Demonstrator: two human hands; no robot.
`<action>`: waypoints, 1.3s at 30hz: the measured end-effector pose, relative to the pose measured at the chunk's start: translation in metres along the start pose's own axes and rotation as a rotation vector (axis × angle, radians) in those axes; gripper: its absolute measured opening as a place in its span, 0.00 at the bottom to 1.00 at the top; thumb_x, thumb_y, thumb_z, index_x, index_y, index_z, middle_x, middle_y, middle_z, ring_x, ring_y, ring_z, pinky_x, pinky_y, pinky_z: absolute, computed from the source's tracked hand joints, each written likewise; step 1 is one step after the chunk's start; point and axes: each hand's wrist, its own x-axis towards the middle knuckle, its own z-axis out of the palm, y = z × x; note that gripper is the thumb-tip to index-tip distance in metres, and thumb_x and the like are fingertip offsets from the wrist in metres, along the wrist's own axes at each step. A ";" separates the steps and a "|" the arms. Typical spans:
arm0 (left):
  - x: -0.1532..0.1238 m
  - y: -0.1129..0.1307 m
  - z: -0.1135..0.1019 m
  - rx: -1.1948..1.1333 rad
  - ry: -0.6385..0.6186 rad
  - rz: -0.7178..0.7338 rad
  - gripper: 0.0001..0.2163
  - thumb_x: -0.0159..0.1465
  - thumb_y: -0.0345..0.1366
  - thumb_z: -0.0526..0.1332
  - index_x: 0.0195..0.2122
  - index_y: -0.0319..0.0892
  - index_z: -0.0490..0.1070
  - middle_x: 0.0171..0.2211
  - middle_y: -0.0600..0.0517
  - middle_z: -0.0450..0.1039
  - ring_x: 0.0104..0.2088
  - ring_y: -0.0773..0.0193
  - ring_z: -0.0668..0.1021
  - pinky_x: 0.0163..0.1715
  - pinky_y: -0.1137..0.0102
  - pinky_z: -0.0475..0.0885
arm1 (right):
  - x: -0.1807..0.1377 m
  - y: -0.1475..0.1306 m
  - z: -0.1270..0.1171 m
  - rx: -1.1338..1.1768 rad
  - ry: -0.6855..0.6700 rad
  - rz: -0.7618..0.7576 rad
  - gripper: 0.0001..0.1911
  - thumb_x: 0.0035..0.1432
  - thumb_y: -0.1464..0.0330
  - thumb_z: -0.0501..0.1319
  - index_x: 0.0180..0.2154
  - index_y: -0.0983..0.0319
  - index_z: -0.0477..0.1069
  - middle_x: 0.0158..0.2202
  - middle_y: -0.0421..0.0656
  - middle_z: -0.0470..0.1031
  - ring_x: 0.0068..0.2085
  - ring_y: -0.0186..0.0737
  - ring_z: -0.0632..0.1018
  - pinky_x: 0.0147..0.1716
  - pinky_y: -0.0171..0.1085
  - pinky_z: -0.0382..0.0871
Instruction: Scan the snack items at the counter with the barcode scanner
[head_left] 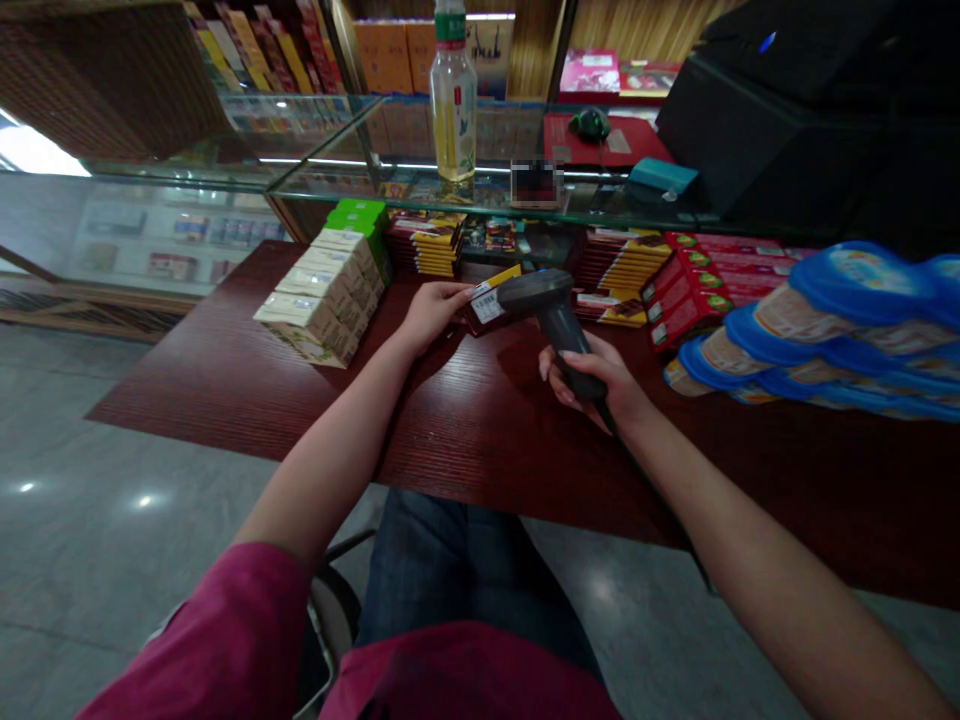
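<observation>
My left hand [436, 315] pinches the left end of a flat dark red and yellow packet [486, 310], whose white barcode label faces up toward me. In my right hand [592, 378] is a black barcode scanner [559, 318], fingers wrapped round its handle. The scanner's head points left and covers the packet's right part. A cable runs from the handle's base down along my right forearm. Behind the packet stand stacks of similar yellow-edged packets [437, 246], with more piled [622, 262] to the right of the scanner.
Cream cartons [319, 285] stand in rows on the dark wooden table [450, 430], left. Red boxes [686, 290] and stacked blue-lidded tubs [780, 320] fill its right. A glass counter [337, 180] behind bears a bottle [454, 110], a mouse [590, 124] and a large black machine [772, 150].
</observation>
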 end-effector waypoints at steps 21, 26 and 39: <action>0.022 -0.005 -0.065 0.778 0.501 0.753 0.15 0.77 0.32 0.56 0.56 0.46 0.82 0.58 0.47 0.84 0.61 0.56 0.81 0.67 0.57 0.74 | 0.000 -0.005 -0.003 0.075 0.124 -0.054 0.16 0.55 0.58 0.71 0.39 0.60 0.73 0.35 0.43 0.79 0.19 0.30 0.66 0.14 0.32 0.57; 0.028 0.003 -0.058 0.893 0.525 0.518 0.21 0.76 0.29 0.52 0.63 0.41 0.78 0.65 0.41 0.78 0.70 0.54 0.73 0.75 0.59 0.64 | 0.000 -0.005 -0.002 0.055 0.108 -0.050 0.16 0.56 0.58 0.71 0.40 0.60 0.73 0.35 0.44 0.80 0.19 0.31 0.68 0.13 0.32 0.58; 0.013 0.018 -0.020 1.092 0.420 0.391 0.29 0.73 0.28 0.52 0.75 0.38 0.65 0.76 0.37 0.61 0.78 0.44 0.63 0.78 0.46 0.53 | 0.002 0.003 -0.006 0.082 0.075 -0.029 0.16 0.60 0.56 0.70 0.39 0.61 0.74 0.36 0.46 0.80 0.18 0.29 0.66 0.11 0.32 0.56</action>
